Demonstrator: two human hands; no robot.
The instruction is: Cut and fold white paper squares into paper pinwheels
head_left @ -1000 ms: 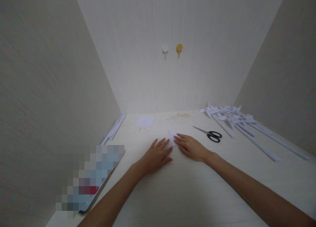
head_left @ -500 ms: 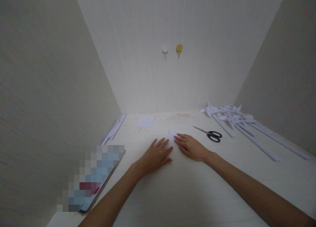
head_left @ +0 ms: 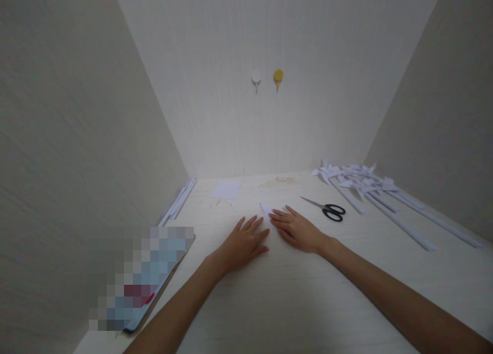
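A small piece of white paper (head_left: pixel 265 208) lies on the white tabletop between my hands, partly covered by fingers. My right hand (head_left: pixel 296 230) rests flat on its right side, fingers stretched to the left. At the paper's left edge, my left hand (head_left: pixel 246 241) lies palm down with its fingers spread. The fingertips of the two hands are close together, and neither hand grips anything. Much of the paper is hidden under my right hand. Black-handled scissors (head_left: pixel 332 211) lie a little beyond my right hand, blades pointing left.
A square white sheet (head_left: pixel 225 190) lies at the back left. White paper rolls (head_left: pixel 183 200) lean along the left wall. Paper pinwheel shapes and sticks (head_left: pixel 362 182) are heaped at the back right. A blurred flat object (head_left: pixel 154 279) stands left. Hooks (head_left: pixel 278 76) hang on the wall.
My right hand's fingers have slid slightly to the left over the paper, which now shows as a narrower strip. My left hand has hardly moved.
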